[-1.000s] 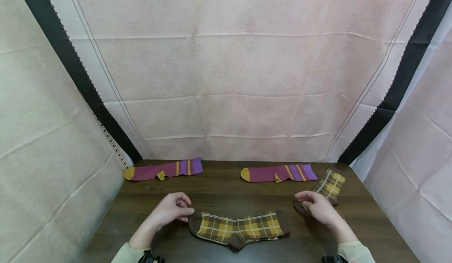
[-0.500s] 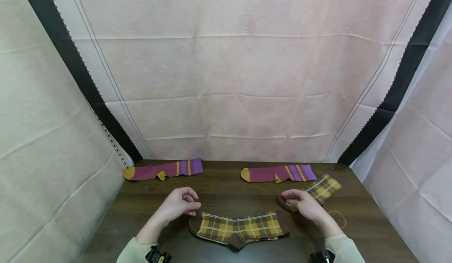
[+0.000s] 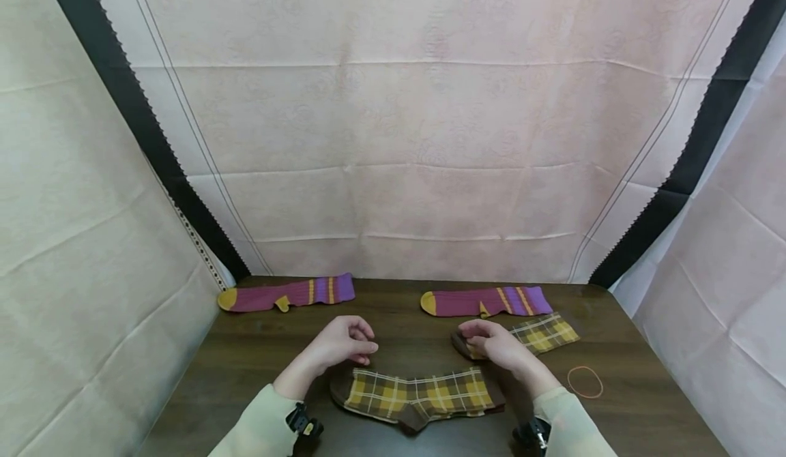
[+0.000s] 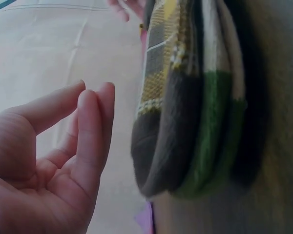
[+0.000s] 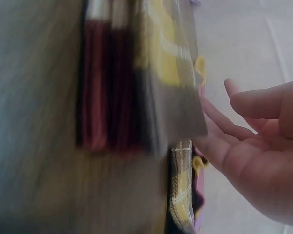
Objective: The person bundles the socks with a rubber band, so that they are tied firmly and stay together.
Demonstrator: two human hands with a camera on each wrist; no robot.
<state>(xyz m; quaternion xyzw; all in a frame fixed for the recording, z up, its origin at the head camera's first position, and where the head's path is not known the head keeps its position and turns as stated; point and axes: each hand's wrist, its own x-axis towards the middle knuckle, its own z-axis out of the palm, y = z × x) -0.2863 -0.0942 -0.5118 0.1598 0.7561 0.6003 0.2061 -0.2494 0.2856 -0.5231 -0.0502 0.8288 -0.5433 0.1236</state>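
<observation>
A folded-flat stack lies at the front middle of the table: a brown-and-yellow plaid sock (image 3: 424,395) on top, green-and-white layers (image 4: 216,107) under its toe end, dark red layers (image 5: 97,92) under its cuff end. My left hand (image 3: 344,344) hovers above the toe end, fingers loosely bent, nothing between them. Behind the stack, my right hand (image 3: 496,344) is over the brown toe of a second plaid sock (image 3: 543,334). In the right wrist view its thumb stands clear and its straight fingers reach toward that toe, their tips hidden by the stack.
Two maroon socks with yellow toes and purple striped cuffs lie along the back edge, one left (image 3: 285,295), one right (image 3: 485,302). A thin orange ring like a rubber band (image 3: 585,382) lies on the dark wooden table (image 3: 638,389). Pale cloth walls surround it.
The second plaid sock has slid left and turned flatter along with my right hand, baring the orange ring. My left hand has moved right and away from me. The stack stays put.
</observation>
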